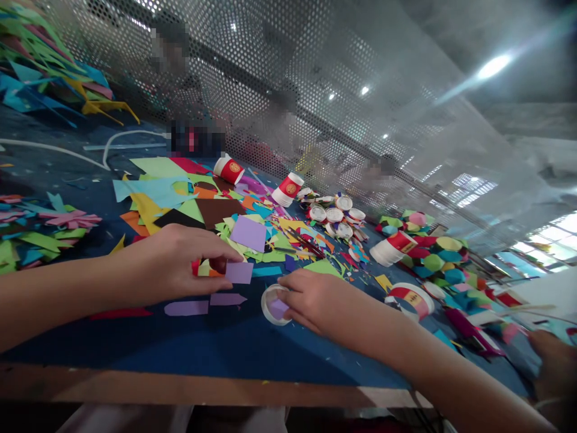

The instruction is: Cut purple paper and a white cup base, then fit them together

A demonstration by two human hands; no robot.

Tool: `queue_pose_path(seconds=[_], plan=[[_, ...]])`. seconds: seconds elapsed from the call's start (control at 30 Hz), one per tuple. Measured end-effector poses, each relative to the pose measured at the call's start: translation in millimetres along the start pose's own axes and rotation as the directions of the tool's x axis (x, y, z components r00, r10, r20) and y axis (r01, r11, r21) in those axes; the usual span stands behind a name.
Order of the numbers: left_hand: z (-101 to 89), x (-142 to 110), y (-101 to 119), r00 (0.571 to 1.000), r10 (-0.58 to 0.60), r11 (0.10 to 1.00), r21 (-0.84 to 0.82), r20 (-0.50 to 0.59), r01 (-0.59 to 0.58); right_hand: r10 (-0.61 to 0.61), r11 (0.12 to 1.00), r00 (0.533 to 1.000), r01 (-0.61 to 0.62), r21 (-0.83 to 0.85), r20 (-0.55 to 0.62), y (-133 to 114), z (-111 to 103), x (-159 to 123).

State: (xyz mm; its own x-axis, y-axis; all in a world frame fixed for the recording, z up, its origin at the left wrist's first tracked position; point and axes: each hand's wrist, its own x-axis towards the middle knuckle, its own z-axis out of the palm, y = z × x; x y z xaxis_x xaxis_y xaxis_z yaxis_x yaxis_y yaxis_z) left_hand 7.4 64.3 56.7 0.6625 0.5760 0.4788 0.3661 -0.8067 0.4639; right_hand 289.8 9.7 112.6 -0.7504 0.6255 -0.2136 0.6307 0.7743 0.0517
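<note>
My left hand point(175, 261) pinches a small lilac paper piece point(239, 272) between thumb and fingers, just above the blue table point(202, 346). My right hand point(315, 297) is curled around a white paper cup point(270, 305) lying on its side, with a lilac scrap point(279, 308) at its bottom. Two more lilac strips point(186, 308) point(226, 299) lie flat on the table below my left hand. A larger lilac square point(248, 233) rests on the scrap pile behind.
Coloured paper scraps point(180, 198) cover the middle and left. Red and white cups point(288, 189) stand or lie at the back; decorated cups point(433, 261) are grouped at right. A perforated screen point(315, 90) lines the far edge. Another person's hand point(554, 361) shows at lower right.
</note>
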Motion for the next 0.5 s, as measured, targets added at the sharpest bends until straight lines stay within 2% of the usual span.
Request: queue_pose_path(seconds=[0.13,0.37,0.5], plan=[[-0.5,1.5,1.7,1.000,0.005,1.000,-0.005,0.002,-0.005,-0.211,0.937,0.977,0.197,-0.288,-0.018,-0.2,4.6,8.0],[0.0,1.8,1.1,0.998,-0.044,0.999,0.005,0.038,0.044,-0.394,0.842,0.907,0.289,-0.455,-0.152,0.6,18.2,10.5],[1.1,-0.2,-1.3,1.000,-0.009,0.999,-0.036,0.010,0.010,-0.365,0.869,0.903,0.243,-0.431,-0.227,3.3,11.0,5.9]])
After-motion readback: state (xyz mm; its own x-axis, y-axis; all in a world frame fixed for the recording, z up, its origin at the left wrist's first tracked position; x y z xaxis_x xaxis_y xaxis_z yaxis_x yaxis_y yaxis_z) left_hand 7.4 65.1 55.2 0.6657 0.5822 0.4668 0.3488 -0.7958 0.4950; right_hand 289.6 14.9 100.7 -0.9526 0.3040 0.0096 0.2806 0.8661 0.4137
